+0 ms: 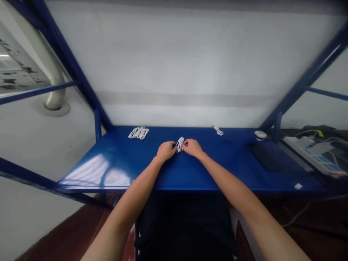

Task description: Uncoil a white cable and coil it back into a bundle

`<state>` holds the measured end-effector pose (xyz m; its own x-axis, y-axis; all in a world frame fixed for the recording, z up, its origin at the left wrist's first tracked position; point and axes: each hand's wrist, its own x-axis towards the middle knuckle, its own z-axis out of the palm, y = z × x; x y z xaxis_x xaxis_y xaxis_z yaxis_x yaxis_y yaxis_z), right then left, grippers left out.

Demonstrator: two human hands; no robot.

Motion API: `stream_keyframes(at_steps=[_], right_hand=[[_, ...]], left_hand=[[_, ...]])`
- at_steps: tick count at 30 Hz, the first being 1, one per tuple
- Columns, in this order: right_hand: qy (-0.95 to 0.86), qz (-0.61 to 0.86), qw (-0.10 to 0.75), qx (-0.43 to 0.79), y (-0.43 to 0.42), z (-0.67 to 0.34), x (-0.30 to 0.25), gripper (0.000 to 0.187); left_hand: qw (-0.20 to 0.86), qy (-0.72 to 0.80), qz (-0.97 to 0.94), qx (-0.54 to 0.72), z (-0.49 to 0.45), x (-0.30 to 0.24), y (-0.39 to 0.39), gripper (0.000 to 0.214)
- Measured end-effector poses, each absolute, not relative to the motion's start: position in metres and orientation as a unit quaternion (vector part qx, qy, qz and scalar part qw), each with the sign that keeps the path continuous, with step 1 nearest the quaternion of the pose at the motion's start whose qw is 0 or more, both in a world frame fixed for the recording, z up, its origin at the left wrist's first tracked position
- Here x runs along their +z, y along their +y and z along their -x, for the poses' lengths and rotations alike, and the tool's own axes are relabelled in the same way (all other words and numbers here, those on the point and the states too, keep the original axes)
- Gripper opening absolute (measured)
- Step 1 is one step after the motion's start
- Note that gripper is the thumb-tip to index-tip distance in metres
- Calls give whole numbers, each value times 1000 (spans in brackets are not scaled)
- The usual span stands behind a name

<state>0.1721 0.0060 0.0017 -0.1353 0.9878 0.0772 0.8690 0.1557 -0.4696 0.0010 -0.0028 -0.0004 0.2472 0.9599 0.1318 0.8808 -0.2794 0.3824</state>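
Note:
Both my hands meet at the middle of a blue metal table [116, 163]. Between them is a small coiled white cable [179, 144]. My left hand [165, 150] pinches its left side with curled fingers. My right hand [191, 147] grips its right side, fingers closed. The cable lies just above or on the table surface; I cannot tell which.
A pile of coiled white cables [138, 132] lies at the back left of the table. One loose white cable [218, 130] is at the back right. A white round object [260, 134], a black pad [265, 156] and a power strip [315, 152] are to the right. A small white tag [298, 186] sits near the front right edge.

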Motion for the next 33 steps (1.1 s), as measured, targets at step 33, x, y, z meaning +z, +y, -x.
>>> stream_keyframes(at_steps=[33], right_hand=[[-626, 741, 205, 129, -4, -324, -5, 19]], left_hand=[[145, 687, -703, 115, 46, 12, 11, 27]])
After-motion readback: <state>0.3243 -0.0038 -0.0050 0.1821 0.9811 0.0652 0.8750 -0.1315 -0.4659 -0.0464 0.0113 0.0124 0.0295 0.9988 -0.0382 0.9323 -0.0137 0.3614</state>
